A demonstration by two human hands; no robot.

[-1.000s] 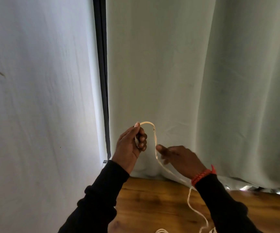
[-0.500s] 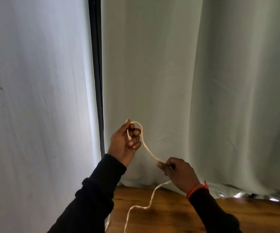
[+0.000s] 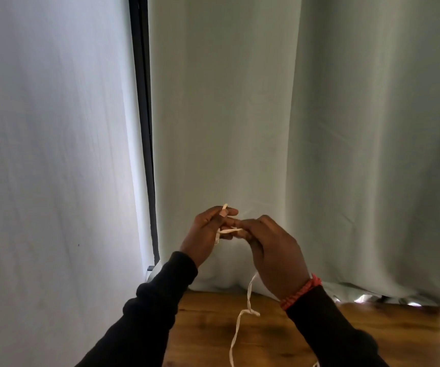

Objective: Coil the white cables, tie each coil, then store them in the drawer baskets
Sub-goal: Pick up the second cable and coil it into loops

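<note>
A thin flat white cable hangs from my hands down to the wooden surface, with a small kink partway down. My left hand pinches one end, whose tip sticks up above the thumb, and a turn of cable lies across its fingers. My right hand is close against the left, fingers curled, holding the cable where it crosses between the hands. An orange bracelet circles my right wrist. No drawer or basket is in view.
Pale curtains hang straight ahead and to the left, with a dark vertical frame between them. A wooden tabletop lies below my hands.
My right hand has risen from lower right to meet the left, bringing the cable across the left fingers. The loop above the left hand is gone; a short end now sticks up.
</note>
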